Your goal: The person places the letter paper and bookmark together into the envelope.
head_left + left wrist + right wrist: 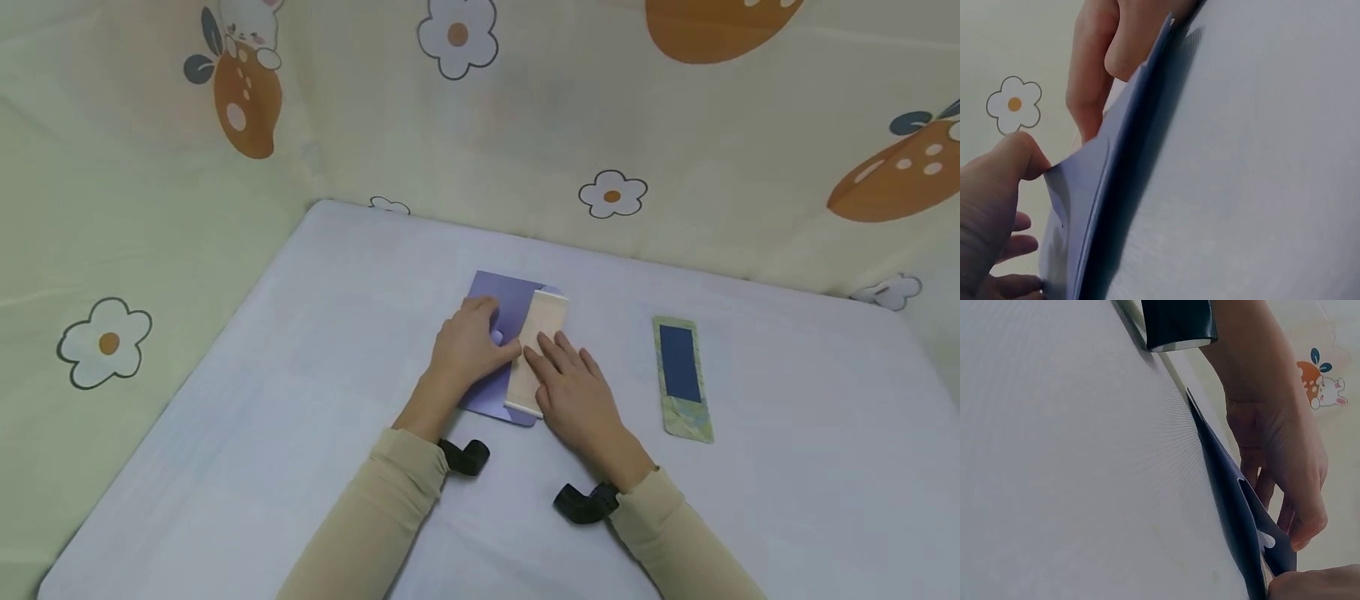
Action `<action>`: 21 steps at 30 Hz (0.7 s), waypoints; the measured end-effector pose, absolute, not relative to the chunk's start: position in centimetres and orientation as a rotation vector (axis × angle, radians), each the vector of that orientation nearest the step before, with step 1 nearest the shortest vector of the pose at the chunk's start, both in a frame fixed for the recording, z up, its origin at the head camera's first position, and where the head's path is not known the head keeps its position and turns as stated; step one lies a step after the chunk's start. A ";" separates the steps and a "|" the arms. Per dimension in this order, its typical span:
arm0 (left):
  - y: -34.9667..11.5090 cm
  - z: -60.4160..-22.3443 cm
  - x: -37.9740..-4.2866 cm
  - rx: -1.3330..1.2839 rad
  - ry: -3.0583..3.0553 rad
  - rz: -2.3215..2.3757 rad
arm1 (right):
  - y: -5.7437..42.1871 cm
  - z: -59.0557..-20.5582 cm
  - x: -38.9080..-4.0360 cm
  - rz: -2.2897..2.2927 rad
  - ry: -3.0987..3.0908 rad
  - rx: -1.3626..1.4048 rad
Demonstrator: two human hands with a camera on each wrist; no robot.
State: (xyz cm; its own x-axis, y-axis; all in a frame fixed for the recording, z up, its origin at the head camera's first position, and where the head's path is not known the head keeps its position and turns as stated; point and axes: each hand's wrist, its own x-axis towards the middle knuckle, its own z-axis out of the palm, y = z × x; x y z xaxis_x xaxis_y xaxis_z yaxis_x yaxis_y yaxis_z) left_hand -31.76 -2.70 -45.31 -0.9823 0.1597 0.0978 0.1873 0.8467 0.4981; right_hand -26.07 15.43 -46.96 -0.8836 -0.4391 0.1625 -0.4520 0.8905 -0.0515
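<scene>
A flat purple folder (513,296) lies on the white table, with a small pale round button (497,337) on its face. Along its right side runs a cream strip (542,315). My left hand (467,343) is over the folder's left part, its thumb at the purple edge beside the strip. In the left wrist view that purple edge (1082,159) bows up at the thumb tip, with the other fingers lower on the folder. My right hand (581,396) rests its extended fingertips on the strip, close to the left thumb.
A narrow green card (690,421) with a dark blue panel lies to the right of the folder. Black wrist cameras (467,457) hang inside both cuffs. A patterned cream curtain (525,142) rises behind the table's far edge.
</scene>
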 end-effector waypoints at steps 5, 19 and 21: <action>-2.6 -44.9 -31.4 -0.234 -3.012 -0.686 | 15.1 -46.9 -26.1 0.132 -2.907 0.687; -2.7 -44.0 -31.0 -0.194 -2.960 -0.835 | 14.6 -47.0 -26.1 0.149 -2.896 0.749; -2.6 -44.2 -31.0 -0.200 -2.955 -0.845 | 14.5 -47.1 -26.2 0.171 -2.900 0.754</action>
State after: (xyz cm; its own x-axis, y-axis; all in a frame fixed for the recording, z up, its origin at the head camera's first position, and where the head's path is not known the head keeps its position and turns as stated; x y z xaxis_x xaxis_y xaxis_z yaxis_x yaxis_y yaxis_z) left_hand -30.99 -2.64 -44.21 -0.9896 0.1074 0.0952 0.1415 0.8413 0.5217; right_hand -26.25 14.53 -47.10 -0.8647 -0.4749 0.1639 -0.4908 0.8681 -0.0743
